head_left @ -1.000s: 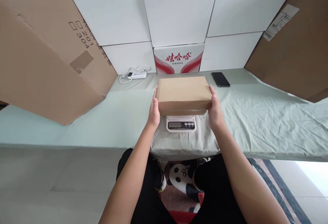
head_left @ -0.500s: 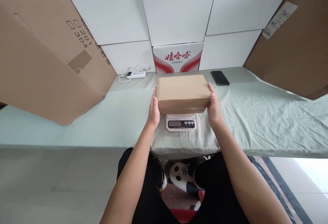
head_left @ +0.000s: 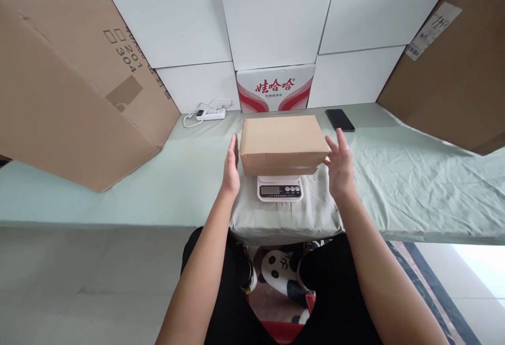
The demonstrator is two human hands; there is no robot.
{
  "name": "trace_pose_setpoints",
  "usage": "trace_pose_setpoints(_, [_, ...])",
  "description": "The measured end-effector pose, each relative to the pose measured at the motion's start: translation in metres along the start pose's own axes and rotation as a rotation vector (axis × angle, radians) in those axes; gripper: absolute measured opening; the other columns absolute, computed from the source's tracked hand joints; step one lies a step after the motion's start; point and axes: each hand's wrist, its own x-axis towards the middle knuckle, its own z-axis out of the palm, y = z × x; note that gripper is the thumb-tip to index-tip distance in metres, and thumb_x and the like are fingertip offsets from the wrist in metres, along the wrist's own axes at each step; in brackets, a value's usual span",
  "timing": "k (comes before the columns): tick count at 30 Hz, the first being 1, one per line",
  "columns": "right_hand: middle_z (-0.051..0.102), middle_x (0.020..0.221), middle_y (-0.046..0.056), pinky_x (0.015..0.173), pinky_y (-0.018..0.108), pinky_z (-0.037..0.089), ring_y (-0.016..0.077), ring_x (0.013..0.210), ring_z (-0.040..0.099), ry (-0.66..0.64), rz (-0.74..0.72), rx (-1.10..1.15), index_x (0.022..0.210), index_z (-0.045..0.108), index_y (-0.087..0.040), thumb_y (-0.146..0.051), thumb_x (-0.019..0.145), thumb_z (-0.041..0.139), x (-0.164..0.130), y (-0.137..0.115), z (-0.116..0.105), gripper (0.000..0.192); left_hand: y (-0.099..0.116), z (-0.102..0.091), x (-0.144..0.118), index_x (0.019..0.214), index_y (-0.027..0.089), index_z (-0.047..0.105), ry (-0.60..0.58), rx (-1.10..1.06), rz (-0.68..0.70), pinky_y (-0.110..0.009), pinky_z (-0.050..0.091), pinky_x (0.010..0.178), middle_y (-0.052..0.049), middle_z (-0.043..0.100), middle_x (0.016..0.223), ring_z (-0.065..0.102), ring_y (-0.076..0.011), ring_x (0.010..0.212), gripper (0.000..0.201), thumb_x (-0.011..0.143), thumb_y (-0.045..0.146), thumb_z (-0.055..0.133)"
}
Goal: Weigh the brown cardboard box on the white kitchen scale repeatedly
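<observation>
A closed brown cardboard box rests on a small white kitchen scale. The box hides the scale's weighing platform; the display and buttons show below its front edge, and I can make out no reading. My left hand stands just off the box's left side, fingers straight and holding nothing. To the right, my right hand has its fingers spread close to the box's right side; whether a fingertip still touches it I cannot tell.
White boxes form a wall behind, one with red printing. Large cardboard sheets stand at left and right. A black phone and a white power strip with cable lie on the green tablecloth.
Both hands have let go of the box and moved apart, the left one leftward and the right one rightward. The box stays on the scale.
</observation>
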Motion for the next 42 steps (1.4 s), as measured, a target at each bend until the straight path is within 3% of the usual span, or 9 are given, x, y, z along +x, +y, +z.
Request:
trace_pose_setpoints(3, [0.049, 0.180, 0.003, 0.130, 0.073, 0.040, 0.0408, 0.166, 0.047, 0.073, 0.001, -0.010, 0.174, 0.035, -0.052, -0.088, 0.097, 0.034, 0.002, 0.000, -0.017, 0.086, 0.005, -0.019, -0.001, 0.170, 0.035, 0.051, 0.062, -0.016, 0.007, -0.043, 0.021, 0.145, -0.001, 0.032, 0.189, 0.023, -0.0253, 0.178, 0.090, 0.101, 0.090, 0.031])
trace_pose_setpoints(7, [0.051, 0.179, 0.003, 0.130, 0.074, 0.039, 0.0420, 0.164, 0.049, 0.108, 0.060, 0.017, 0.171, 0.041, -0.052, -0.089, 0.095, 0.034, 0.004, 0.002, -0.034, 0.084, 0.011, -0.043, -0.001, 0.167, 0.034, 0.055, 0.170, -0.050, 0.005, -0.044, 0.024, 0.144, -0.004, 0.038, 0.187, 0.026, -0.0239, 0.177, 0.080, 0.107, 0.079, 0.028])
trace_pose_setpoints(10, [0.052, 0.178, 0.004, 0.129, 0.074, 0.039, 0.0425, 0.162, 0.051, 0.109, 0.089, 0.020, 0.170, 0.043, -0.051, -0.089, 0.095, 0.035, 0.003, 0.006, -0.037, 0.084, 0.010, -0.049, -0.001, 0.166, 0.030, 0.057, 0.222, -0.105, -0.052, -0.044, 0.029, 0.142, -0.007, 0.040, 0.186, 0.032, -0.0254, 0.175, 0.076, 0.108, 0.071, 0.030])
trace_pose_setpoints(23, [0.055, 0.175, 0.008, 0.125, 0.068, 0.045, 0.0395, 0.158, 0.055, 0.070, 0.134, 0.030, 0.169, 0.046, -0.044, -0.088, 0.094, 0.038, -0.002, 0.010, -0.010, 0.087, -0.008, -0.034, -0.002, 0.161, 0.024, 0.062, 0.222, -0.187, -0.126, -0.044, 0.035, 0.140, -0.012, 0.048, 0.180, 0.042, -0.0253, 0.171, 0.069, 0.108, 0.059, 0.037])
trace_pose_setpoints(27, [0.058, 0.173, 0.007, 0.122, 0.064, 0.048, 0.0384, 0.159, 0.056, 0.059, 0.120, 0.017, 0.169, 0.046, -0.045, -0.088, 0.094, 0.037, -0.004, 0.010, -0.004, 0.087, -0.015, -0.031, 0.000, 0.157, 0.028, 0.066, 0.218, -0.177, -0.145, -0.046, 0.035, 0.140, -0.010, 0.050, 0.179, 0.042, -0.0259, 0.170, 0.065, 0.107, 0.061, 0.039])
trace_pose_setpoints(42, [0.059, 0.173, 0.003, 0.120, 0.057, 0.051, 0.0352, 0.158, 0.056, 0.059, 0.130, 0.034, 0.168, 0.048, -0.044, -0.086, 0.094, 0.040, -0.007, 0.005, 0.007, 0.086, -0.031, -0.008, 0.007, 0.155, 0.024, 0.068, 0.259, -0.194, -0.156, -0.044, 0.036, 0.139, -0.011, 0.054, 0.177, 0.045, -0.0269, 0.169, 0.063, 0.106, 0.057, 0.047])
